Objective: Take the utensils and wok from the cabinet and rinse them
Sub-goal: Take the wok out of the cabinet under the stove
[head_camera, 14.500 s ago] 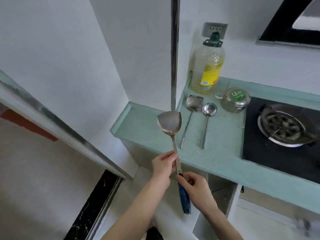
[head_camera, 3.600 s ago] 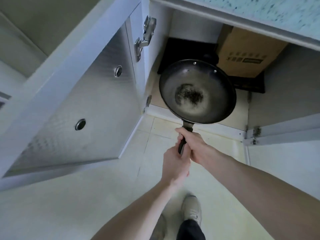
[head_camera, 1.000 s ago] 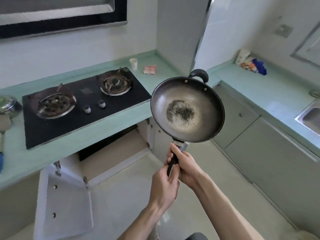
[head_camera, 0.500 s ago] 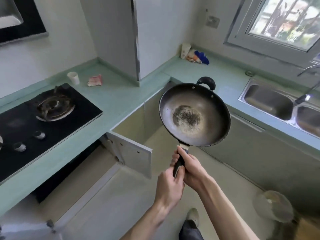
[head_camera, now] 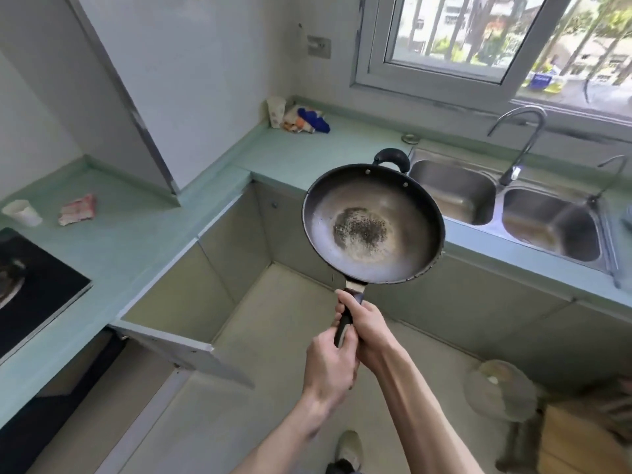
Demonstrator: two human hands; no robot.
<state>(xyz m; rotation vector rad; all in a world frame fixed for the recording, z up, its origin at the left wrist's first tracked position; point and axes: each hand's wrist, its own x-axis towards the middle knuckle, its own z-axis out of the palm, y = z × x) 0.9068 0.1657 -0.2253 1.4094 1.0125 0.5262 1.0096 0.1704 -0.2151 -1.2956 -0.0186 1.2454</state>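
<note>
Black-rimmed and crusted at its centre, the wok (head_camera: 372, 224) is hanging level before the double sink (head_camera: 506, 203) because we are clamping both grips, left hand (head_camera: 330, 371) behind right hand (head_camera: 367, 323), round its long handle, steadying its weight for rinsing.

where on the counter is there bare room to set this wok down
Bare green countertop between the snack wrappers and the double steel sink; another patch between the crumpled pink packet and the black stove. The corner by the paper cup is crowded.
</note>
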